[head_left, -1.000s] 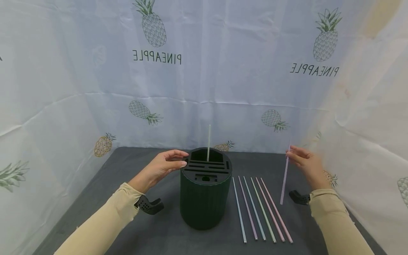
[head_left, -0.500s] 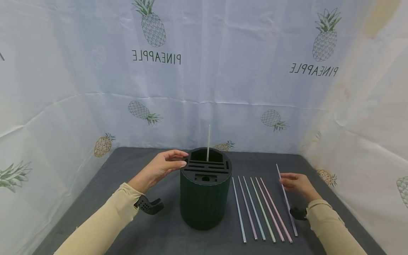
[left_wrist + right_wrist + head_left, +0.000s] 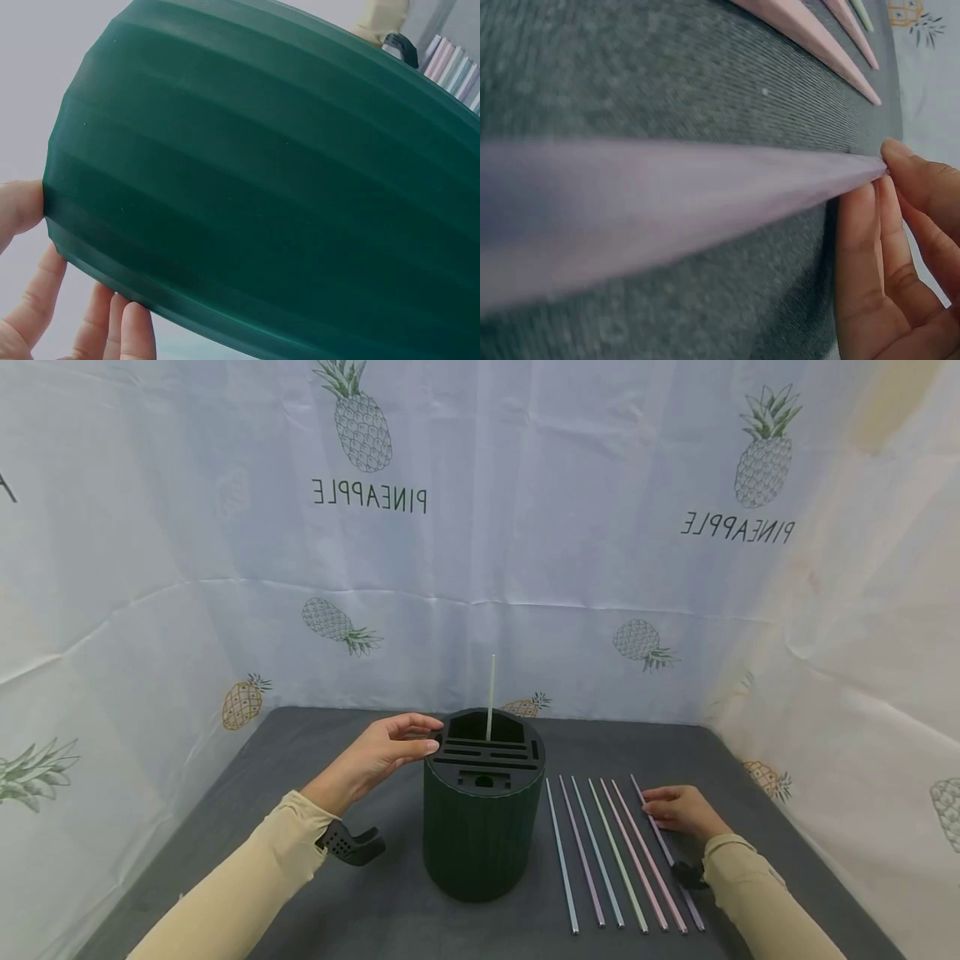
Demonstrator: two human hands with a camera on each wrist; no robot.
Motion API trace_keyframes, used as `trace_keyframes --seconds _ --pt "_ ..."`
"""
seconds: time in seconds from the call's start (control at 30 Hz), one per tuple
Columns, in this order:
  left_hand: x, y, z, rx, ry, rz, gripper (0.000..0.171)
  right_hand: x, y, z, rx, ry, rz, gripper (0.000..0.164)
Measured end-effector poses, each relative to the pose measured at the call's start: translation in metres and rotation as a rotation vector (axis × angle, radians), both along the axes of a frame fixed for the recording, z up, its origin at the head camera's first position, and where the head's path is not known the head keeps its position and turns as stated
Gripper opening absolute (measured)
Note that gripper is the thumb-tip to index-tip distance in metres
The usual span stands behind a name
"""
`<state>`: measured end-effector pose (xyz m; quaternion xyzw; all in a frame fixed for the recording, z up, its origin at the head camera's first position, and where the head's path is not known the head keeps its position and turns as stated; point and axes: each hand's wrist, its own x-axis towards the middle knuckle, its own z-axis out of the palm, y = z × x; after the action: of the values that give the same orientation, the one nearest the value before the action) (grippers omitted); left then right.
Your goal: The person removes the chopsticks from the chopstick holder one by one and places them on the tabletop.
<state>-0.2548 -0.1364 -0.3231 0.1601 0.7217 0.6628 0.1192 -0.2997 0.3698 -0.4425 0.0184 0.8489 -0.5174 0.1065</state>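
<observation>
My left hand [image 3: 382, 752] rests its thumb and extended fingertips against the rim of a dark green ribbed knife block [image 3: 480, 835], which stands upright; its side [image 3: 247, 180] fills the left wrist view. A pale stick [image 3: 491, 697] stands in the block's rear compartment. My right hand [image 3: 682, 810] pinches a lilac chopstick [image 3: 705, 202] near its far end, low over the table. That chopstick lies beside a row of several pastel chopsticks [image 3: 615, 852], roughly parallel, at the row's right end. The right wrist partly covers it in the head view.
A dark grey cloth [image 3: 337, 910] covers the table. White curtains [image 3: 480, 552] printed with pineapples hang behind it and at both sides. Slots and a small round hole open in the block's black top [image 3: 486, 758], in front of the rear compartment.
My right hand has brought the lilac chopstick down and to the left, from upright in the air to alongside the row. The left hand and knife block have stayed put.
</observation>
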Motion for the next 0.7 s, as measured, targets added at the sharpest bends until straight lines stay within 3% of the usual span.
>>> trace_keyframes --seconds 0.7 --pt "-0.0003 0.0004 -0.0001 0.0 0.004 -0.005 0.049 -0.0013 -0.0087 0.0025 0.041 -0.015 -0.01 0.041"
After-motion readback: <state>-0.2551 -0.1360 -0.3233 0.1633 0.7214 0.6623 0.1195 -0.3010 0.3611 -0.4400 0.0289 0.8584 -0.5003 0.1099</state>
